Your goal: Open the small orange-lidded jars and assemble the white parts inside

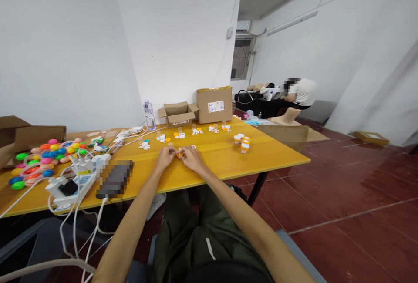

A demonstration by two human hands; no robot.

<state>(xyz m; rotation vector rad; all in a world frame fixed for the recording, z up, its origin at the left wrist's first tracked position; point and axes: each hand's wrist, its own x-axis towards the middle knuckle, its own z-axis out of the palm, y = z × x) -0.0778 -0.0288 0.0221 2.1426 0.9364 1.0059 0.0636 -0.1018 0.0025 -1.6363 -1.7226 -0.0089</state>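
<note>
My left hand (166,157) and my right hand (192,159) meet low over the front half of the yellow table (215,161). Their fingers are pinched together around a small orange-and-white piece (180,153), mostly covered by the fingertips. Just beyond, small piles of white pieces (197,131) lie in a row with clear cups (180,129) and orange rings or lids (168,139). To the right of my hands stand several small lidded tubs (244,145), some white-topped and some orange-topped, grouped close together.
An open carton (179,119), a taller box (214,105) and a clear bottle (150,116) stand along the wall. Leftward lie a phone (115,179), a power strip (76,187) with tangled cables, and colourful plastic balls (48,160). Another person (304,92) sits in the background.
</note>
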